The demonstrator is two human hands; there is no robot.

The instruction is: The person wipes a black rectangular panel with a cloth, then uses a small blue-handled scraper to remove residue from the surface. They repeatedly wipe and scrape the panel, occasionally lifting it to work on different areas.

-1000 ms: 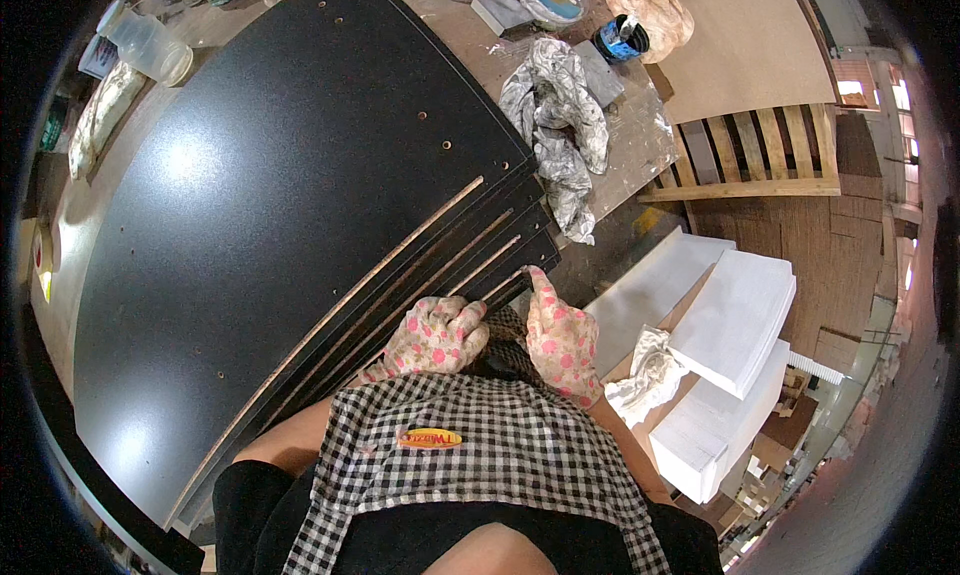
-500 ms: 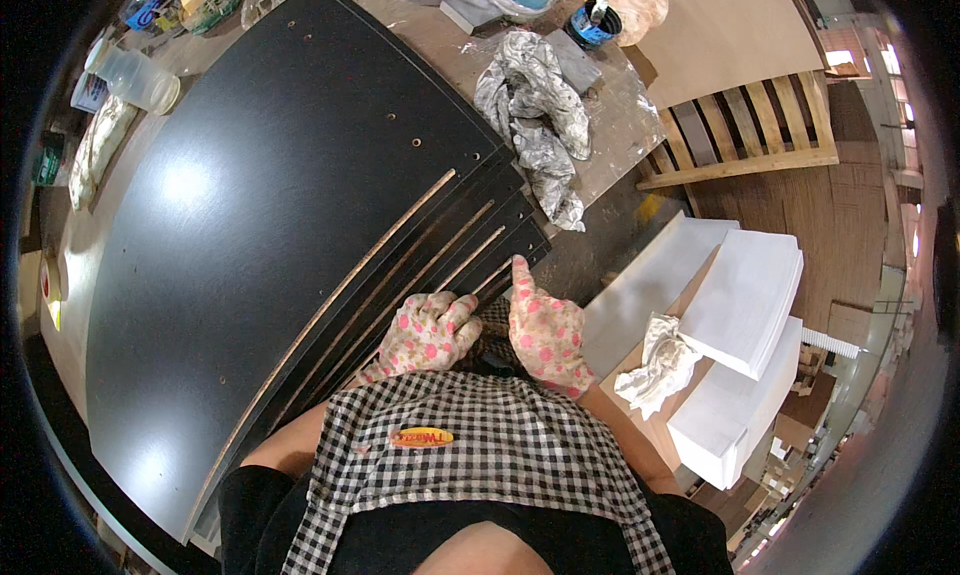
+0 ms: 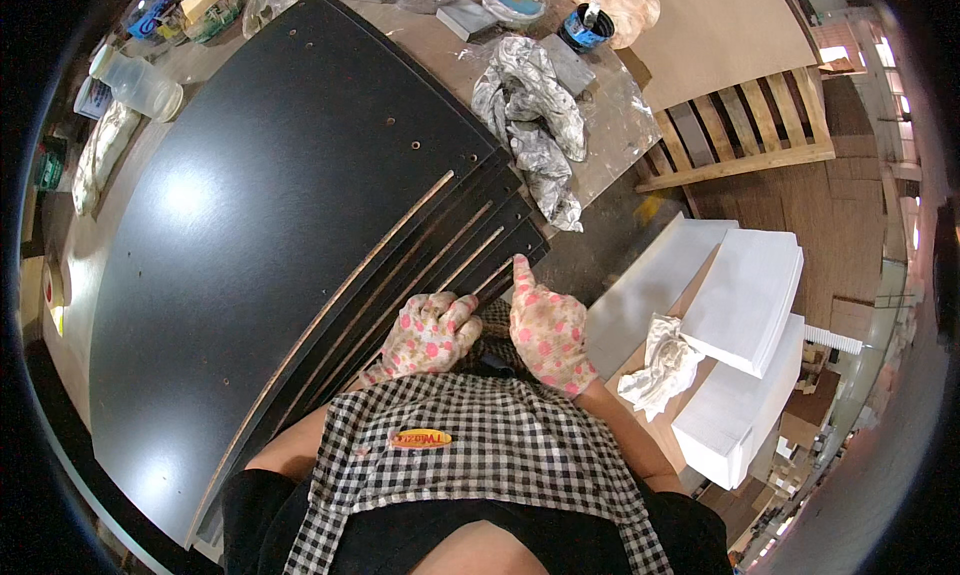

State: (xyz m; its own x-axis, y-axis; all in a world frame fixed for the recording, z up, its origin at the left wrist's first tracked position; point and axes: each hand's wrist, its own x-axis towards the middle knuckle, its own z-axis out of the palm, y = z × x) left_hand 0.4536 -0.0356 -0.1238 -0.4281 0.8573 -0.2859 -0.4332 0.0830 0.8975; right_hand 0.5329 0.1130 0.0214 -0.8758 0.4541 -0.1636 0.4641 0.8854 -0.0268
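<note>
The stack of black panels (image 3: 250, 215) lies on the workbench (image 3: 625, 140), extending from the centre to the left side. The top panel is broad, with a curved left edge and several small drilled holes. Along the near right side, the lower panels project in steps, each exposed step bearing a narrow brown line running lengthwise.

The left hand (image 3: 428, 333), in a floral glove, rests at the near edge of the stepped panels. Its fingers are bent over that edge; whether they grip it cannot be told. The right hand (image 3: 545, 330), in a matching glove, is to the right of the left hand. Its index finger (image 3: 521, 270) is extended to the far right end of the nearest step, with the other fingers folded; contact at the fingertip cannot be confirmed.

A crumpled grey cloth (image 3: 540, 125) lies beyond the far right corner of the stack. Farther back are a dark can (image 3: 585, 29) and a grey block (image 3: 466, 19). A translucent jar (image 3: 148, 88) lies at the far left. At the right, white panels (image 3: 740, 295) are piled beside an off-white cloth (image 3: 660, 368).
</note>
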